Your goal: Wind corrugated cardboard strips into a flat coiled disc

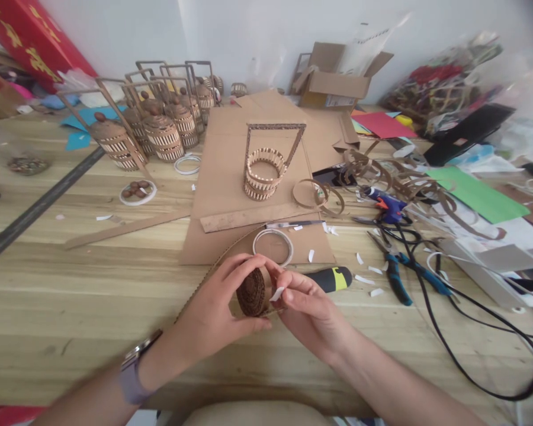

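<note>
My left hand (pixel 213 310) is closed around a tightly rolled coil of corrugated cardboard strip (pixel 251 292), held on edge just above the wooden table (pixel 71 296). A loose tail of the strip runs from the coil up to the left. My right hand (pixel 308 310) pinches a small white paper tab (pixel 276 293) at the coil's right side. A black-and-yellow tool handle (pixel 331 278) lies just behind my right hand.
A half-built cardboard basket with a handle (pixel 266 165) stands on a cardboard sheet (pixel 231 177). Several finished baskets (pixel 155 127) stand at the back left. White tape ring (pixel 273 245), blue glue gun (pixel 388 204), pliers (pixel 395 269), black cable (pixel 471 331) and coloured paper lie right.
</note>
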A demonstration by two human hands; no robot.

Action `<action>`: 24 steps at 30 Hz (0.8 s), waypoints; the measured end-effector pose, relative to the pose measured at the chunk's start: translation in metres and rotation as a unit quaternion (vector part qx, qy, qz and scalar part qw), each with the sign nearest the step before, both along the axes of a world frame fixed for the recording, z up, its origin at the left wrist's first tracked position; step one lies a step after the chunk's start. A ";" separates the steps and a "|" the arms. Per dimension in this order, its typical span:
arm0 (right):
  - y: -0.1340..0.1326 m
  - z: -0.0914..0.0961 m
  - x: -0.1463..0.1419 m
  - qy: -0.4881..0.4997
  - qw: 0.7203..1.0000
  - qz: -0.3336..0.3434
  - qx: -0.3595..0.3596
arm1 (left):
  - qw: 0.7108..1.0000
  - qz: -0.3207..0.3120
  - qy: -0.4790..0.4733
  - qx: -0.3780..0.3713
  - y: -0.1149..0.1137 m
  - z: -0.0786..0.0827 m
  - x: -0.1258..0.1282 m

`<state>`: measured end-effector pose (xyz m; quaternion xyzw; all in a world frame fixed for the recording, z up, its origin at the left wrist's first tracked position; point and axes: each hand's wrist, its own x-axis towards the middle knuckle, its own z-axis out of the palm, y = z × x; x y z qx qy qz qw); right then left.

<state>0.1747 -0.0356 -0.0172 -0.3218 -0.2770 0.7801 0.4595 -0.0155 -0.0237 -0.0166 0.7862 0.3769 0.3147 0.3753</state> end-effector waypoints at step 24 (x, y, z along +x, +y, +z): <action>-0.001 -0.002 -0.009 0.036 0.999 -0.017 -0.006 | 0.999 -0.013 -0.015 -0.034 -0.001 0.004 0.002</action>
